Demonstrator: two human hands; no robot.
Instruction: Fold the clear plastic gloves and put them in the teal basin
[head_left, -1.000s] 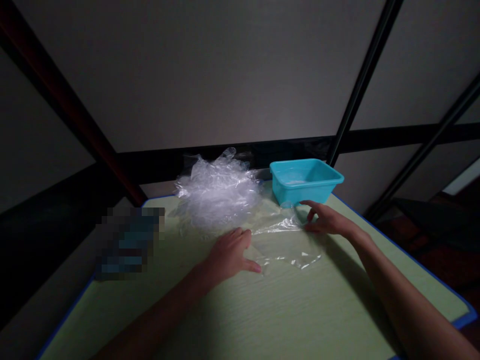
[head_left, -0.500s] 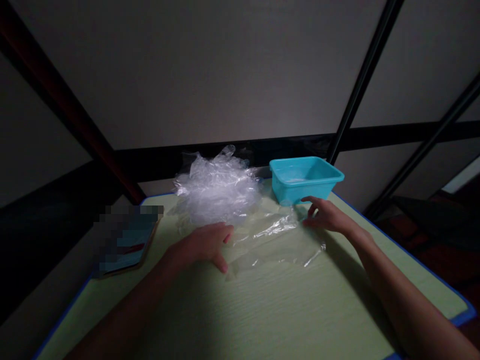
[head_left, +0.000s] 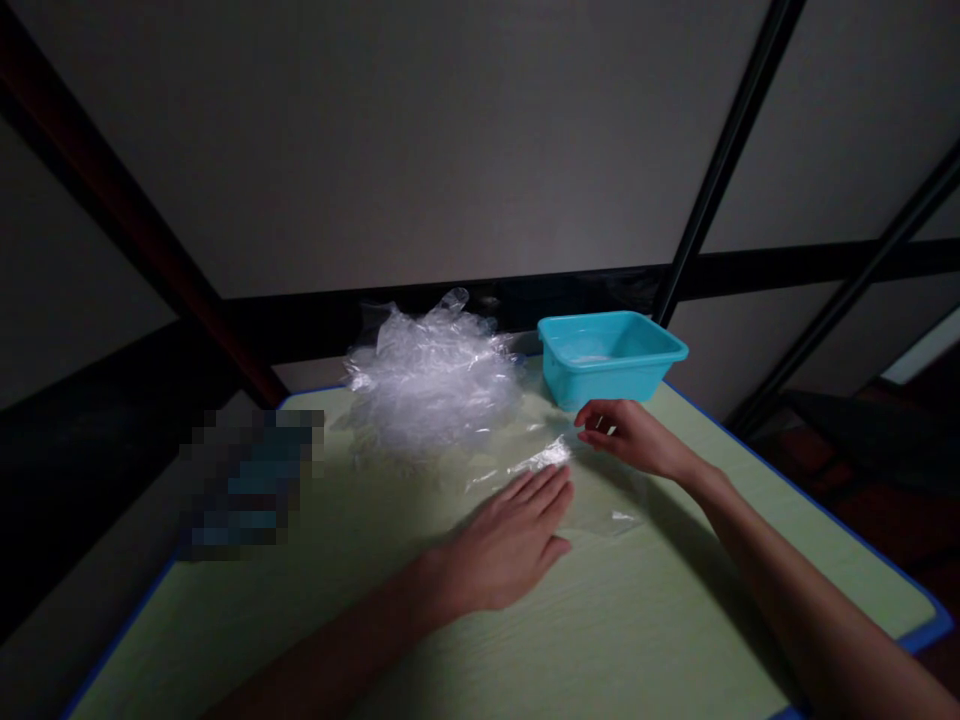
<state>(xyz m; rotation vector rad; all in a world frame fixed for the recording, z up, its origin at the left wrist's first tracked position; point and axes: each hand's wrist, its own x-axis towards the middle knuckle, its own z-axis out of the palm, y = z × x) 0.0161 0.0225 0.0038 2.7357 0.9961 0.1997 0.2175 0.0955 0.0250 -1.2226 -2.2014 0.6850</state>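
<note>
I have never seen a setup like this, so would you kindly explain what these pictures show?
There is no machine here: these are a person's own bare hands, seen by one camera worn on the head, looking forward and down. On the pale green table lie a pile of crumpled clear plastic, a turquoise tub and a thin clear plastic piece. At the left is a pixelated patch I cannot identify. The left hand is flat, palm down, over the thin piece. The right hand is curled near it; whether it grips anything is unclear.
</note>
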